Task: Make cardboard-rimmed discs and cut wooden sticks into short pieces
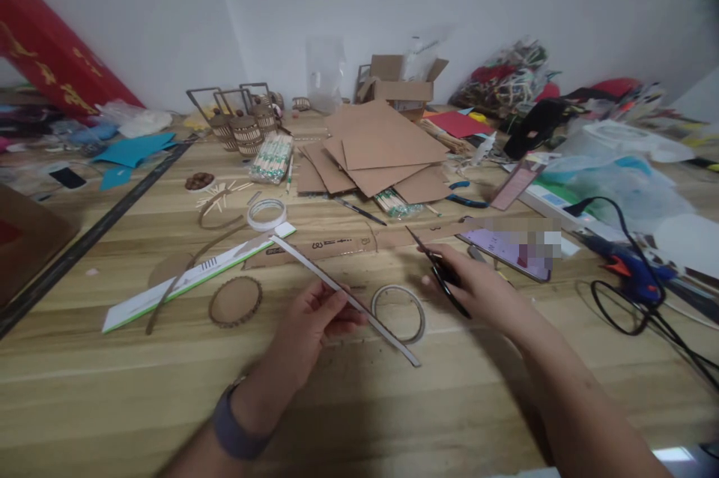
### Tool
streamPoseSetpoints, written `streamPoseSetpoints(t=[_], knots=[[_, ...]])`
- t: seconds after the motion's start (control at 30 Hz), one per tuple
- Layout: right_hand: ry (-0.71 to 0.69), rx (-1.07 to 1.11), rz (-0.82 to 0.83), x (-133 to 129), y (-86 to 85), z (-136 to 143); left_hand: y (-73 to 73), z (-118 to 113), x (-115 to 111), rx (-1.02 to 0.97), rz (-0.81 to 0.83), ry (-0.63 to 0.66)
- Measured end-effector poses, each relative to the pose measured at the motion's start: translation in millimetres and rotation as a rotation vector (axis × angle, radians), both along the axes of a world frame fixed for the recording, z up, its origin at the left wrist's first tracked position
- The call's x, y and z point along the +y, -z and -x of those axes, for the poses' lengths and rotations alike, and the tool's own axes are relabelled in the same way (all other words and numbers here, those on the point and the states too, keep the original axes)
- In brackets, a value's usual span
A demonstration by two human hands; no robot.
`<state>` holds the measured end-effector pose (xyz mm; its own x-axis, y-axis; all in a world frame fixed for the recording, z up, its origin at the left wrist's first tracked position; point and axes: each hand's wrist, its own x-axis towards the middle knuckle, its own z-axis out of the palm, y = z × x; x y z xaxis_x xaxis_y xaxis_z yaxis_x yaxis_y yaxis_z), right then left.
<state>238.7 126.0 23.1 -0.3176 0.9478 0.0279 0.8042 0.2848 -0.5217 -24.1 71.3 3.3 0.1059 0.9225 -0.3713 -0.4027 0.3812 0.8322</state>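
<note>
My left hand (320, 313) pinches a thin, pale grey strip (306, 262) between thumb and fingers, and the strip slants from upper left to lower right above the table. My right hand (472, 283) is closed around dark scissors (446, 287), whose blades point up and left, apart from the strip. Beneath the strip's lower half lies a pale ring (422, 330), perhaps a roll of tape. Left of my left hand is a round cardboard disc (236, 301) with a ridged rim. A long cardboard strip (320, 247) with printing lies behind both hands.
A white board with green edge (135, 313) and a tape roll (267, 214) lie left. Cardboard sheets (387, 137) are stacked behind, near small stick-sided buckets (246, 135). At right are a phone (508, 253) and a blue glue gun (634, 276) with a looping black cable.
</note>
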Motion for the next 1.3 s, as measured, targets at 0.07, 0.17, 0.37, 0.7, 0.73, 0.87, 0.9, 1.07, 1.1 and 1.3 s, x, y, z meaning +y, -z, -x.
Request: streamPoseSetpoints(t=[0.07, 0.17, 0.37, 0.7, 0.73, 0.87, 0.9, 1.07, 1.1, 1.3], knots=[[-0.103, 0.108, -0.035, -10, -5.0, 13, -0.5, 1, 1, 0.031, -0.016, -0.020], [-0.241, 0.118, -0.012, -25, -9.2, 37, 0.0, 2, 3, 0.073, -0.054, -0.062], [-0.275, -0.202, -0.050, -37, -3.9, 58, 2.6, 3, 4, 0.090, -0.129, -0.094], [-0.309, -0.268, -0.116, -41, 7.6, 61, 4.8, 1, 4, 0.119, -0.136, -0.152], [-0.316, -0.265, -0.106, -42, 8.1, 61, 5.4, 1, 4, 0.119, -0.138, -0.149], [-0.319, -0.259, -0.098, -42, 10.3, 62, 6.5, 2, 4, 0.119, -0.142, -0.143], [-0.314, -0.255, -0.104, -42, 10.8, 63, 6.5, 2, 4, 0.116, -0.141, -0.140], [-0.317, -0.234, -0.116, -43, 11.3, 63, 5.4, 2, 4, 0.090, -0.126, -0.127], [-0.318, -0.232, -0.117, -44, 11.2, 63, 5.2, 2, 4, 0.087, -0.121, -0.130], [-0.334, -0.212, -0.154, -46, 13.2, 62, 4.7, 0, 5, 0.059, -0.114, -0.137]])
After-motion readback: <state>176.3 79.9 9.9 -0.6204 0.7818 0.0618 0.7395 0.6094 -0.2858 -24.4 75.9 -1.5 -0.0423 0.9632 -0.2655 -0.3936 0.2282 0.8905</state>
